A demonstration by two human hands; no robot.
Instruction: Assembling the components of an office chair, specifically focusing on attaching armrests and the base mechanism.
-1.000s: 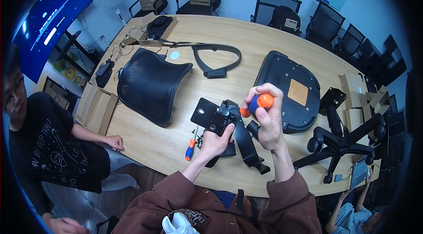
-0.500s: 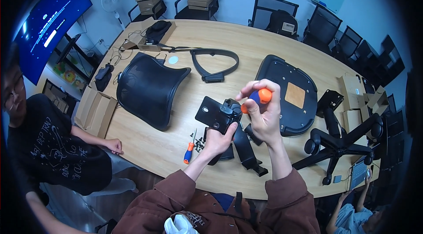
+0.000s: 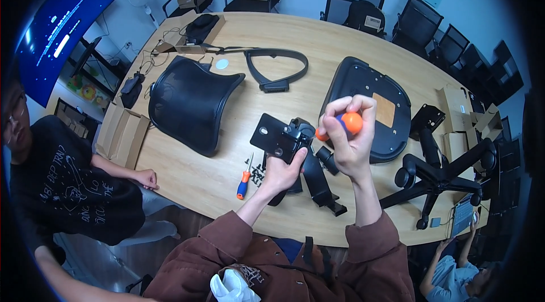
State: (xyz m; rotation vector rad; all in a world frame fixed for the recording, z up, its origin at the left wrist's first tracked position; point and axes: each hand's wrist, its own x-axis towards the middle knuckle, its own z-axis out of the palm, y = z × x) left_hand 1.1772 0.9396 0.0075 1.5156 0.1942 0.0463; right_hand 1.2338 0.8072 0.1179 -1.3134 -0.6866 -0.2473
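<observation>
Black bracket (image 3: pixel 275 136): my left fingers (image 3: pixel 300 157) grip it, my right fingers (image 3: pixel 364 105) wrap the screwdriver (image 3: pixel 352 123); I should press squarely.

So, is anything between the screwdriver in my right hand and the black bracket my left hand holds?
Nothing visible stands between the screwdriver and the bracket; whether they touch is too small to tell.

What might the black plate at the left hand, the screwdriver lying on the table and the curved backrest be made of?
Plate: probably painted metal, since it's thin, flat and pierced, with a slight sheen. Screwdriver: likely a greyish metal shaft with a smooth orange-and-blue handle, plastic or rubber. Backrest: perhaps dark mesh stretched in a glossier rim, likely plastic; weave too fine to confirm.
</observation>
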